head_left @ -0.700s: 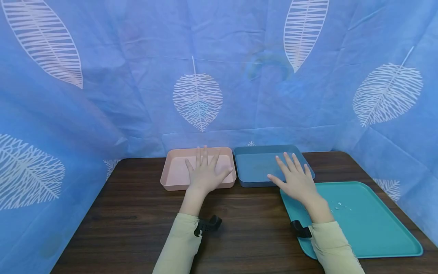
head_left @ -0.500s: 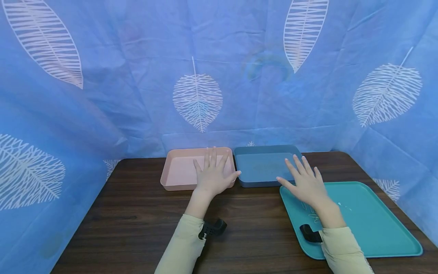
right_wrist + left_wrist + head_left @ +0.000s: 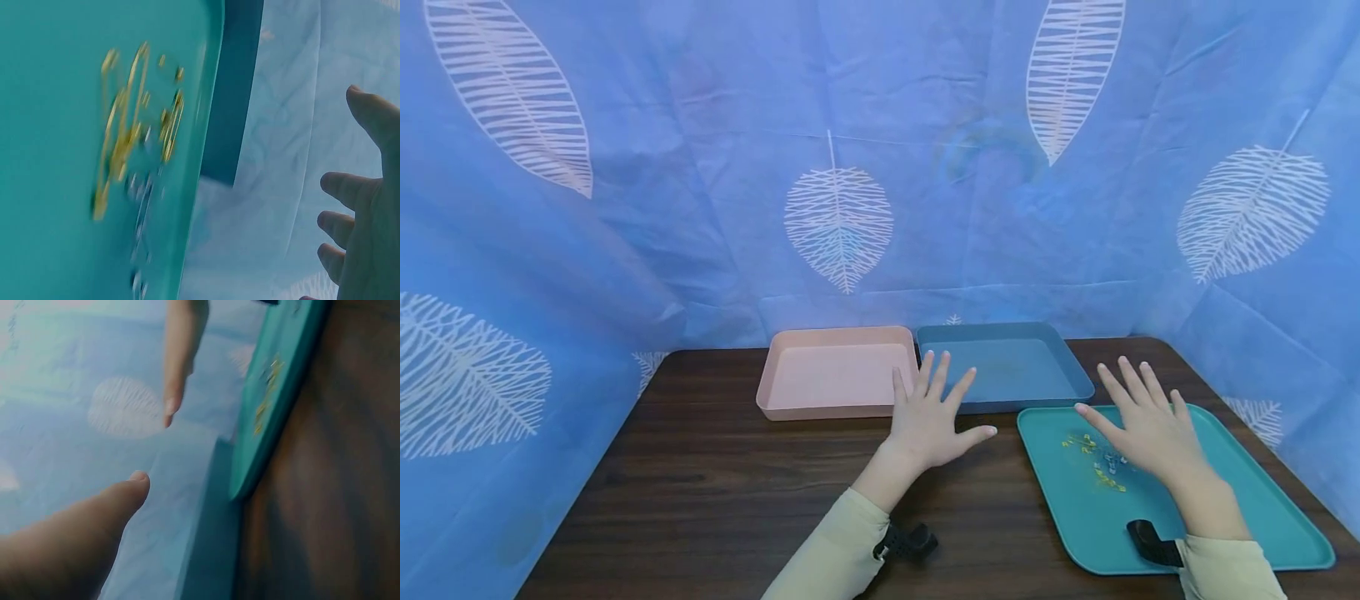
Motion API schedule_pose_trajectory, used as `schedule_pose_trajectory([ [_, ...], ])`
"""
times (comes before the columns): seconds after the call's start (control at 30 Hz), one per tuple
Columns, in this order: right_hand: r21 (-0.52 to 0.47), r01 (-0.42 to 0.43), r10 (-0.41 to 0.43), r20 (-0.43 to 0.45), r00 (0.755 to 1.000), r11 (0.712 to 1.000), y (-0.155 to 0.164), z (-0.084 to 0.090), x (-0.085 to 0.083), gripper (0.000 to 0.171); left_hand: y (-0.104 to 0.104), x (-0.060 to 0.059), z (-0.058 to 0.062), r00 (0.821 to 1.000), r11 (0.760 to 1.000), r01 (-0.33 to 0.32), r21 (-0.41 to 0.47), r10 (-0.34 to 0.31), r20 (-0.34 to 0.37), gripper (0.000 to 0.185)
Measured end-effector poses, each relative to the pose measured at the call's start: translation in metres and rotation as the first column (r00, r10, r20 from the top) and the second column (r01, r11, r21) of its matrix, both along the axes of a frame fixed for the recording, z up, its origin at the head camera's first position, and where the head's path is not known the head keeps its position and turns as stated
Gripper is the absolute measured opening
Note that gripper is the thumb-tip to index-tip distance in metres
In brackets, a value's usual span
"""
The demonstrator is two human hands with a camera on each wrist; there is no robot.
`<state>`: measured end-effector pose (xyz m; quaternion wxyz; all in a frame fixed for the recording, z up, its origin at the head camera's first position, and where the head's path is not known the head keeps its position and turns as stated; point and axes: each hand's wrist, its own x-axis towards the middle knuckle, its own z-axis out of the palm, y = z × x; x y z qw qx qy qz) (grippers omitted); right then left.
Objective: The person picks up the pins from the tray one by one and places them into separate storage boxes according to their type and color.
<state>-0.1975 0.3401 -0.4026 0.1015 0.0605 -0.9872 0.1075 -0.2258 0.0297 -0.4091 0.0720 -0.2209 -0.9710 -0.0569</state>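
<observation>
Right hand (image 3: 1153, 433) nearest: small yellow clips (image 3: 1093, 462) lie just left of it on teal tray (image 3: 1262, 500). Both grips spread, empty; left hand (image 3: 928, 421) over tabletop (image 3: 715, 483).

**Colours and patterns logged**

Worktop (image 3: 715, 492): dark brown wood grain. Backdrop cloth (image 3: 700, 167): mid blue, printed with white skeletal leaves. Pink tray (image 3: 835, 377): pale salmon, plain. Blue tray (image 3: 1007, 367): slate blue, plain. Teal tray (image 3: 1247, 500): bright turquoise, plain. Small pieces (image 3: 1093, 458) on the teal tray: mostly yellow-gold, a few clear or bluish. Sleeves (image 3: 835, 558): pale yellow-green. Wrist straps (image 3: 1153, 542): black.
</observation>
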Motion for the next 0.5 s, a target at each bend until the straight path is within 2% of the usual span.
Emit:
schedule_pose_trajectory([
  [0.17,0.016,0.036,-0.036,0.004,0.999,0.999,0.023,-0.004,0.009,0.087,0.022,0.016,-0.008,0.996,0.993,0.085,-0.078,-0.087,-0.025,0.083],
  [0.27,0.031,0.055,-0.055,0.010,0.998,0.998,0.035,-0.008,0.013,0.088,0.032,0.024,-0.014,0.992,0.983,0.124,-0.133,-0.128,-0.017,0.083],
  [0.37,0.036,0.059,-0.060,0.020,0.998,0.998,0.047,-0.010,0.017,0.089,0.039,0.031,-0.018,0.983,0.970,0.184,-0.160,-0.182,0.027,0.082],
  [0.5,0.042,0.071,-0.073,0.028,0.997,0.997,0.063,-0.015,0.021,0.090,0.045,0.038,-0.022,0.957,0.946,0.281,-0.162,-0.262,0.128,0.080],
])
